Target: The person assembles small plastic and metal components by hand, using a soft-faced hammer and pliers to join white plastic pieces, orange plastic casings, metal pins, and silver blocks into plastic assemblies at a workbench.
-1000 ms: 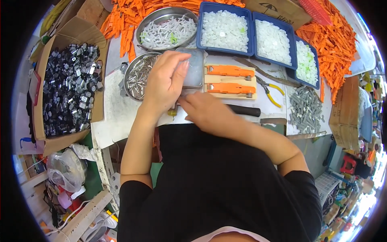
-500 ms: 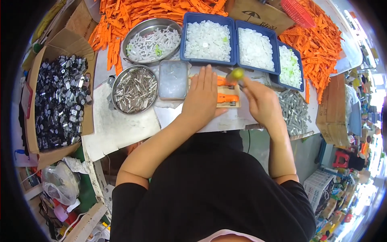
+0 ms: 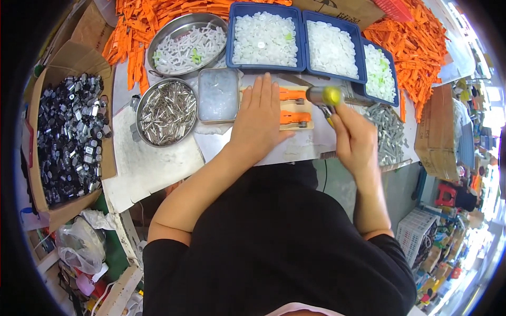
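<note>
My left hand (image 3: 257, 120) lies flat, fingers stretched together, over the left part of a pale wooden block (image 3: 301, 107). Two orange plastic pieces (image 3: 295, 117) lie side by side in this block, with small grey metal parts at their right ends. The palm and fingers hide their left ends. In my right hand (image 3: 356, 134) is a small hammer (image 3: 319, 95), gripped by its handle. Its grey head has a yellow end and hangs just beside the right ends of the orange pieces, apparently above the table.
A rectangular tin (image 3: 200, 108) and round pans of metal pins (image 3: 167, 111) and white pieces (image 3: 190, 47) stand left. Blue trays (image 3: 304, 31) of white parts line the back. Orange piles (image 3: 406, 42), grey parts (image 3: 387, 134) and a box (image 3: 108, 152) of dark caps surround the work.
The hammer has moved right, from over the ends of the orange pieces to beside them. My left hand stays flat on the block. The whole view has shifted slightly.
</note>
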Available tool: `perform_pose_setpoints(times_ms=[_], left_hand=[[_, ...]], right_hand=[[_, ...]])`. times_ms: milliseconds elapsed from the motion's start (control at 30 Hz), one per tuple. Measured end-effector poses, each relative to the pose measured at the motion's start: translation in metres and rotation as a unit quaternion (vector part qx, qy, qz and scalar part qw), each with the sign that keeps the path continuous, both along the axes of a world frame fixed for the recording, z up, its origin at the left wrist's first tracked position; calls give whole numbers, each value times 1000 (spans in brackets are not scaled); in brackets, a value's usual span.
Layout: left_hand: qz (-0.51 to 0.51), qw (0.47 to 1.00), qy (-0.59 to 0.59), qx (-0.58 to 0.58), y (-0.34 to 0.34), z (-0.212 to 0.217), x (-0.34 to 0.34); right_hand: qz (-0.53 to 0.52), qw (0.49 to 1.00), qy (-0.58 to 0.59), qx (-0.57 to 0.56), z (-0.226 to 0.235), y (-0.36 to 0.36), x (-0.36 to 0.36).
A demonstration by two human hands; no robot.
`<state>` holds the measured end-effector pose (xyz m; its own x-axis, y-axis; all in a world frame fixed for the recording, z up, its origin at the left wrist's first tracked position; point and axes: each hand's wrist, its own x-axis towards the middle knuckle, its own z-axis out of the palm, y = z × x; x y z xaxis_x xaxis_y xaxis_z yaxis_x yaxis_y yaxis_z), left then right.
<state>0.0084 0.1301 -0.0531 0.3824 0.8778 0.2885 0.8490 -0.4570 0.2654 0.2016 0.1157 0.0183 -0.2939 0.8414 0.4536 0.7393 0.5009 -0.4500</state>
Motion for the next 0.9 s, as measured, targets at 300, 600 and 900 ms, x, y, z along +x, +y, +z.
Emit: perform_pose_setpoints(times_ms=[300,600,900], left_hand=[[7,1000,6,1,-9,-3,-7],[9,1000,9,18,-9,-6,-22],[-37,986,-143,71,-76,-3,-71]], right_hand=[[-13,992,-61,-109,-5,-16,-8],[47,970,-166,-171,5,-9,-18],[126,985,-55,-105,2,11,-45]])
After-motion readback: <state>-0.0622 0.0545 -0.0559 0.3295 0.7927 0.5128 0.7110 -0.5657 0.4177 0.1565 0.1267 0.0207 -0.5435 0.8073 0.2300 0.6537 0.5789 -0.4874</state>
